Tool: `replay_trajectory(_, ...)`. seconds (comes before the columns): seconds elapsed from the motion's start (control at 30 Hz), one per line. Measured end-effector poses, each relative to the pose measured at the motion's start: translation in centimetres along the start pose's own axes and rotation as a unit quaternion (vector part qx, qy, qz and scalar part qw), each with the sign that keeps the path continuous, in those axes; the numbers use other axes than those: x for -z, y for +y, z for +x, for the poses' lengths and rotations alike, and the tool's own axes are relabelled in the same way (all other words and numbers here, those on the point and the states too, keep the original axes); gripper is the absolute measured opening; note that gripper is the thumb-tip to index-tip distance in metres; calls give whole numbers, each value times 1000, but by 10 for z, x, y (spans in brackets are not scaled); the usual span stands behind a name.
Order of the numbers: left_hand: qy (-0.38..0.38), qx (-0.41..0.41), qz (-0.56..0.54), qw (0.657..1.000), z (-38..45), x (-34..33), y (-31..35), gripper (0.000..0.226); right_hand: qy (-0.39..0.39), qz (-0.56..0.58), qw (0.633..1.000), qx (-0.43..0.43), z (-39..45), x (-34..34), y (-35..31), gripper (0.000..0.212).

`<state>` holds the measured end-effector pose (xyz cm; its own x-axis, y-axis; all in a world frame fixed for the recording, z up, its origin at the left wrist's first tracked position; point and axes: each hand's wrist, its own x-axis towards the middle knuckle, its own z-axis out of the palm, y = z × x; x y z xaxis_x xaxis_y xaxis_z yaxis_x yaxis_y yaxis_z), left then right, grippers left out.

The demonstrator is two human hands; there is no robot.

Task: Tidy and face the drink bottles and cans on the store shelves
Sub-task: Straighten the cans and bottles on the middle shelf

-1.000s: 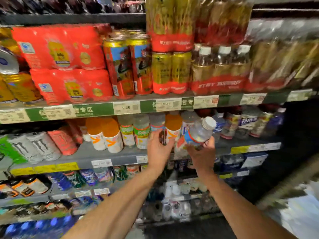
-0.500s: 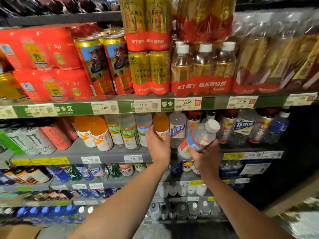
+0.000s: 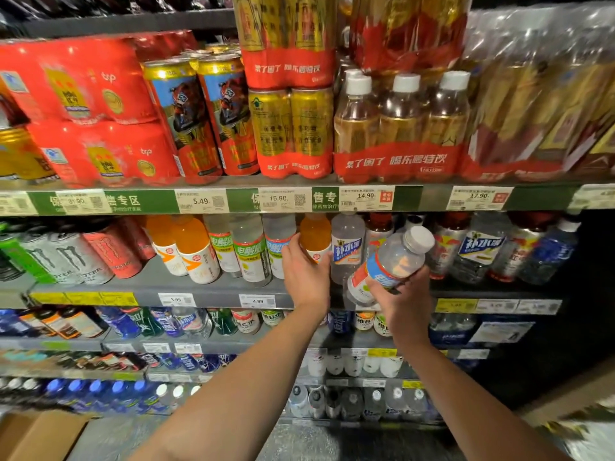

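The facing job looks part-way done. On the grey shelf [image 3: 213, 289], the orange bottles and the white electrolyte bottles to the left stand in rows with labels forward, though they lean in this wide view. One clear bottle [image 3: 387, 266] is off the shelf, tilted with its white cap up and to the right; the right hand [image 3: 401, 302] has its grip curled round the lower half. The left hand [image 3: 304, 272] reaches into the row with its grip wrapped on an orange bottle [image 3: 314, 236], just beside a clear bottle with a blue label [image 3: 346, 247]. The held bottle still needs a slot, probably in the gap near it, and the bottles farther right look less orderly.

The place is a dim store aisle: a shelf of red multipacks [image 3: 93, 104] and gold cans [image 3: 289, 128] above, green price strips, more drinks below, grey floor.
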<state>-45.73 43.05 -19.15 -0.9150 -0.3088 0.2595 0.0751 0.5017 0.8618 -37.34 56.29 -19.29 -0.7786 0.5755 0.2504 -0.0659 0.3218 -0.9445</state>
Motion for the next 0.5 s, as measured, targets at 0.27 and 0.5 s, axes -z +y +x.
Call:
replay_trajectory(0.27,8,4,-5,1000,-7,-8,3,65,-4,25,1000,-14,8,2,-5,61)
replay_trajectory(0.5,-20,2,24,999,6,-6,-2,74,8,21,1000,-20,12,3,-6,60)
